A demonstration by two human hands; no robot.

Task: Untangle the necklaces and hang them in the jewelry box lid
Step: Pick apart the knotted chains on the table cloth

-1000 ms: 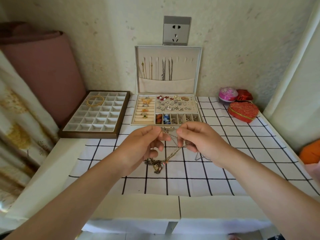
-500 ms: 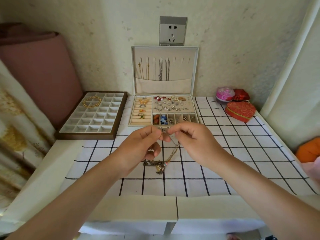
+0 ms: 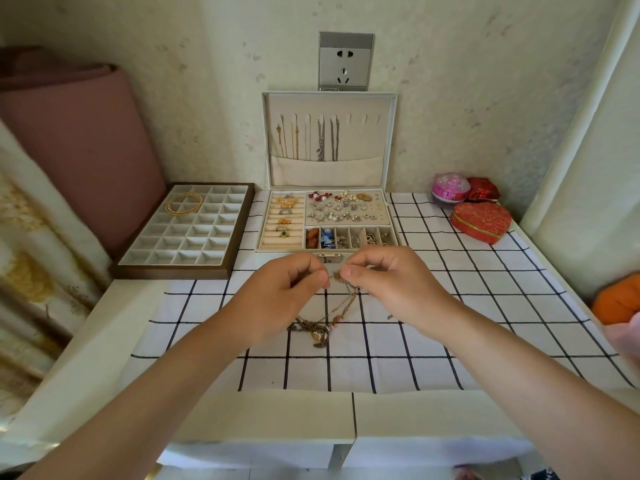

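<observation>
Head view looks down on my table (image 3: 86,358), spread with a checked cloth (image 3: 433,323) whose black lines run under both my forearms. Against the wall stands the jewelry box (image 3: 325,220), open, its lid (image 3: 381,133) upright below a wall socket (image 3: 345,61); several chains (image 3: 322,140) hang from the hooks on the lid's left half, their ends tucked into the pocket. Left of the box lies a wooden tray (image 3: 183,230) of small cells, with a gold bangle (image 3: 183,203) in its far corner. At the far right sit a red heart box (image 3: 481,221), a pink round box (image 3: 450,187) and a smaller red one behind them.

My left hand (image 3: 277,292) and right hand (image 3: 391,289) meet just in front of the box's clasp. Each pinches the necklaces (image 3: 341,299) between thumb and forefinger, tips almost touching. From the pinch the strands fall to the cloth, ending in a knotted clump with a small pendant (image 3: 316,336) beside my left wrist.
</observation>
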